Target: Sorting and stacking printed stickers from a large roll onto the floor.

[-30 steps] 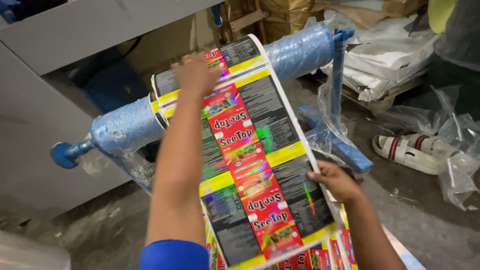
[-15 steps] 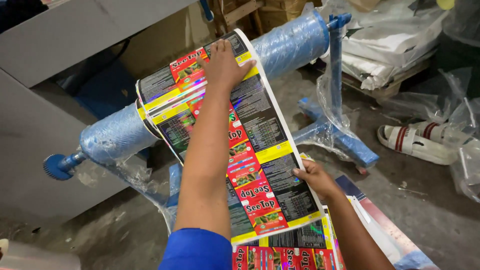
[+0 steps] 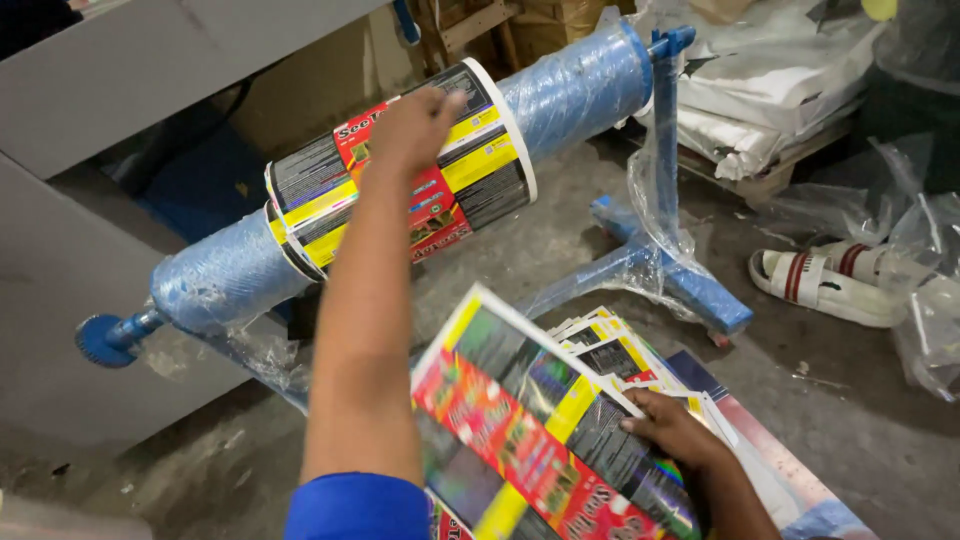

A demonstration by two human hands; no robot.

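Item: printed packaging film (image 3: 400, 190), glossy, banded red, yellow and black, wound around a blue plastic-wrapped roller (image 3: 575, 85) on a blue stand (image 3: 665, 280).

Left hand (image 3: 410, 125): reaching up and lying on top of the wound film, fingers curled loosely over the curve, pressing rather than pinching; nothing is closed in its grasp.

Right hand (image 3: 675, 430): lying flat, fingers spread, on a loose printed sheet (image 3: 530, 420) that is arching up over a stack of similar sheets (image 3: 620, 355) on the concrete floor (image 3: 560, 220).

Risks, as judged: the film on the roller is looking loosely lapped at its white edge, so it may be slipping sideways or unwinding if the palm lifts; the bowed sheet may be creasing under the right palm's weight.

Room and edges: a grey cabinet (image 3: 130, 70) is closing in the roller's left end. Loose clear plastic (image 3: 925, 300) and a striped sandal (image 3: 825, 285) are lying near the stand's foot, well apart from both hands. Bare floor is lying between stand and stack.
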